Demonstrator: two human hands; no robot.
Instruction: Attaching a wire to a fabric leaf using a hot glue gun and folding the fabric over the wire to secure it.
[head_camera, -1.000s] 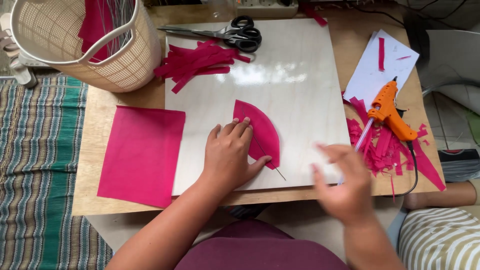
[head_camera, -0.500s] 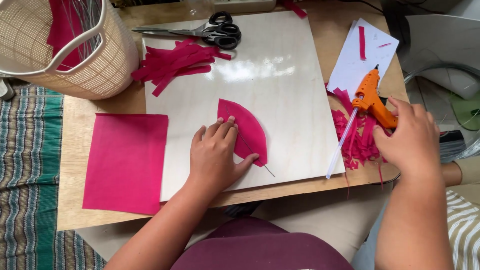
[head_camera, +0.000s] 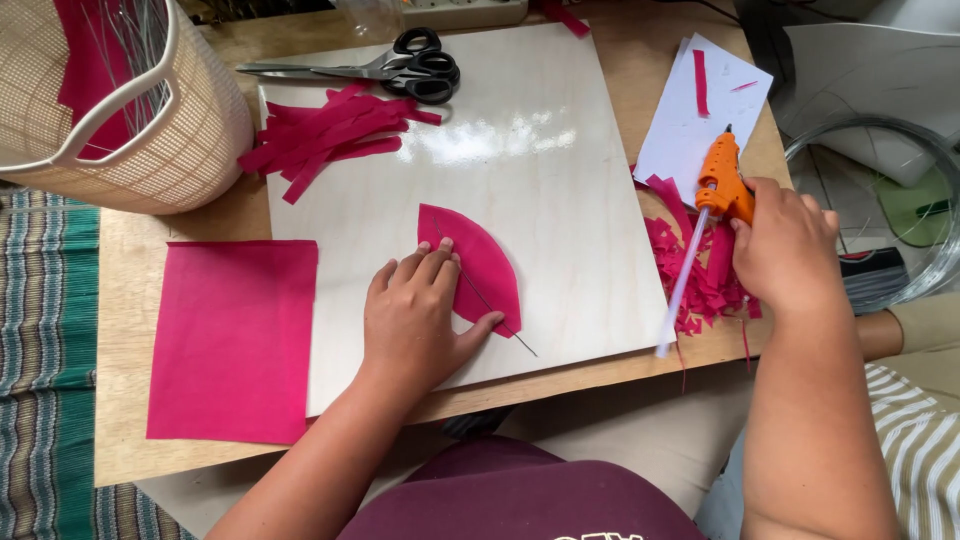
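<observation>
My left hand presses flat on a pink semicircle of fabric with a thin wire lying across it, on a glossy white board. Over at the right edge of the table, my right hand closes around the handle of an orange glue gun. A white glue stick pokes out of the gun's back toward me. The gun lies over pink fabric scraps and a white paper sheet.
A pink fabric square lies left of the board. Pink strips and black scissors sit at the board's far edge. A cream woven basket stands far left. A wire coil lies off the table's right side.
My right hand moved from the table's front edge out to the right and took hold of the glue gun. The left hand stayed pressed on the pink semicircle.
</observation>
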